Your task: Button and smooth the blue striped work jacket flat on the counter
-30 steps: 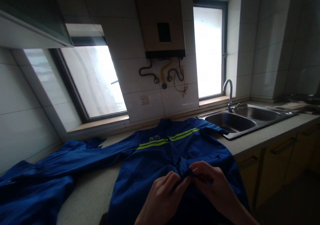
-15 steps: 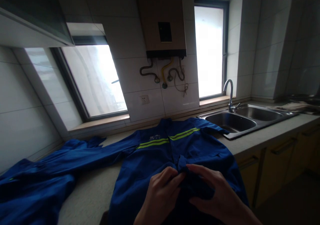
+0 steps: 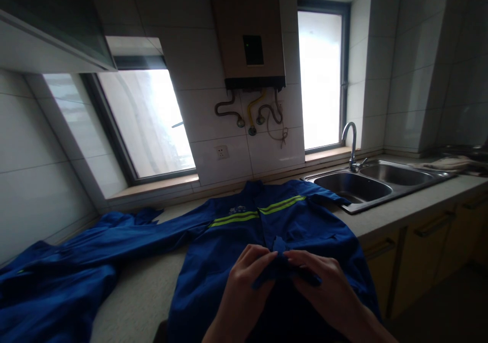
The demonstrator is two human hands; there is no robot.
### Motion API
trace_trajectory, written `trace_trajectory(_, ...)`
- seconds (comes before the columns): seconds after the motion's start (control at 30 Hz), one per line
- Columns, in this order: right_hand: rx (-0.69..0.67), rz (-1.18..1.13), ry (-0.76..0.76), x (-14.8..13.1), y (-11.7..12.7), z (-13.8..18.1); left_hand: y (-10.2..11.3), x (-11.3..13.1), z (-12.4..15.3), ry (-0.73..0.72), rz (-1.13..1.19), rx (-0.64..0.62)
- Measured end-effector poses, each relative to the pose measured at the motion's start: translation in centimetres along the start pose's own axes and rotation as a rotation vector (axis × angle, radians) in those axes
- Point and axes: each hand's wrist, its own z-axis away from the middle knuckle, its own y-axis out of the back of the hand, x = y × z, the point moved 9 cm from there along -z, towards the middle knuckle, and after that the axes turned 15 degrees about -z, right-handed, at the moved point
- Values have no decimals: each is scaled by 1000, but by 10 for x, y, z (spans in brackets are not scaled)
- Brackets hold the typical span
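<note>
Pinching a raised fold of dark blue cloth, my left hand (image 3: 246, 279) and right hand (image 3: 330, 292) meet almost fingertip to fingertip, fingers narrowed on the front of a blue jacket (image 3: 213, 256). The jacket lies spread on a pale table (image 3: 129, 297) directly before me, collar toward the wall; its lower part, below my hands, is too dark to make out. Yellow-green bands (image 3: 234, 219) cross its chest, with small white lettering above the left one. One sleeve stretches left toward a crumpled blue garment (image 3: 49, 287); the other reaches right, to the edge of a double steel sink (image 3: 396, 193) with a curved faucet (image 3: 353, 145). Yellow cabinet fronts (image 3: 423, 256) stand below the sink side. On the tiled wall behind are a socket (image 3: 221, 152) and a boxy brown appliance (image 3: 247, 23) with pipes beneath, between a left window (image 3: 148, 124) and a right window (image 3: 320, 79), both bright.
</note>
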Motion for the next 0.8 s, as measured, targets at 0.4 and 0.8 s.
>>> trace_trajectory(0.4, -84, -359, -311, 40, -12, -11, -21, -5, -3, -26, 192, -219)
trace_trajectory(0.8, 22, -238, -178, 45, -7, -12, -41, -31, 4, 192, 332, -101)
